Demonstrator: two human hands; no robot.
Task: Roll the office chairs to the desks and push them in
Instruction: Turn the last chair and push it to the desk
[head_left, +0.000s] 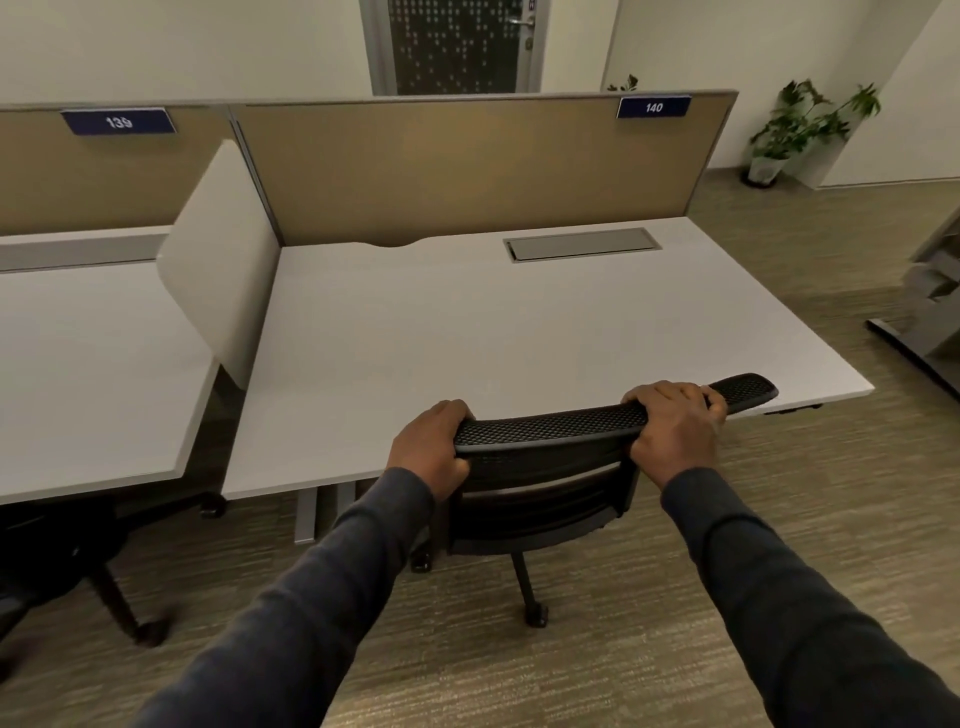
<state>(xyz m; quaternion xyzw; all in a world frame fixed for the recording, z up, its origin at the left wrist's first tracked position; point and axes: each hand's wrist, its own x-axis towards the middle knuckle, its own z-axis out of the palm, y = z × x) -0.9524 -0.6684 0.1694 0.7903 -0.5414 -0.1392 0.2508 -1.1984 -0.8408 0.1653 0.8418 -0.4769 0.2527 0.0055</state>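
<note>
The black mesh-backed office chair (545, 467) stands at the near edge of the white worktop (519, 322), its backrest top rail rising just above the worktop's front edge and its seat tucked under it. Two of its castor legs reach back over the carpet toward the camera, each ending in a small black wheel.

Both hands are clamped on the top rail of the backrest. The left hand (434, 447) wraps the rail's left end, fingers curled over the top and thumb pressed behind. The right hand (675, 423) grips nearer the right end, with a short stretch of mesh rail showing beyond its knuckles. The hands are well apart, with the middle of the rail bare between them. Dark long sleeves cover both forearms.

The worktop has a grey rectangular cable hatch (582, 244) set into its far right part. Behind it stands a tan divider panel (467, 166) bearing a blue number plate reading 140 (653, 107). A white side screen (223, 260) separates this worktop from the neighbouring one (88, 374) on the left, whose panel carries a plate reading 139 (118, 122). Under that neighbour sits another dark chair (67, 561), partly blurred. A potted plant (795, 130) stands by the far wall on the right, and a door (457, 47) shows beyond the divider.
</note>
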